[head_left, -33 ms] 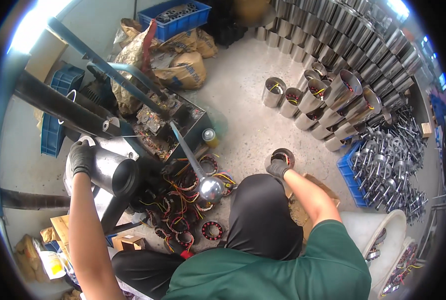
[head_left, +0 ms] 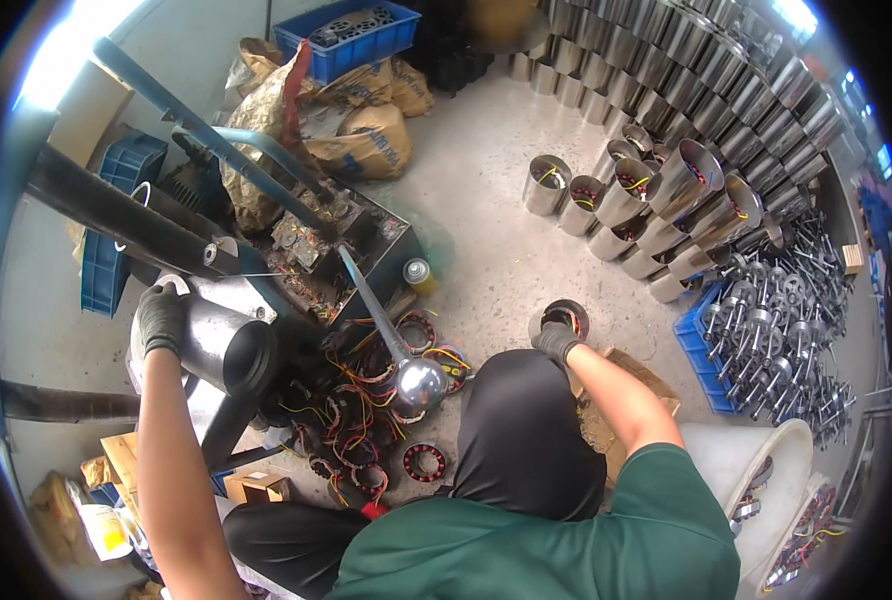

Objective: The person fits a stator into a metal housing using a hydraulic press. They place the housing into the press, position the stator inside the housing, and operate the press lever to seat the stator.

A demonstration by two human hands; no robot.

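The left hand [head_left: 161, 318], in a dark glove, rests on top of the large metal cylinder [head_left: 221, 345] mounted on the press machine [head_left: 296, 250]; its fingers curl over the cylinder's upper edge in a closed grip. The right hand [head_left: 556, 342], also gloved, reaches to the floor to the right of the press machine, where its fingers close on the rim of a single wound stator can [head_left: 564, 318]. Compared with the other head view, neither hand nor the can shows any visible shift, so the grasp appears settled. The press lever, ending in a shiny ball knob [head_left: 421, 385], stands free between the two hands. A heap of copper-wound stator cores [head_left: 366, 440] lies below the machine. Rows of metal cans [head_left: 656, 190] stand farther right of the machine, beyond the held can.
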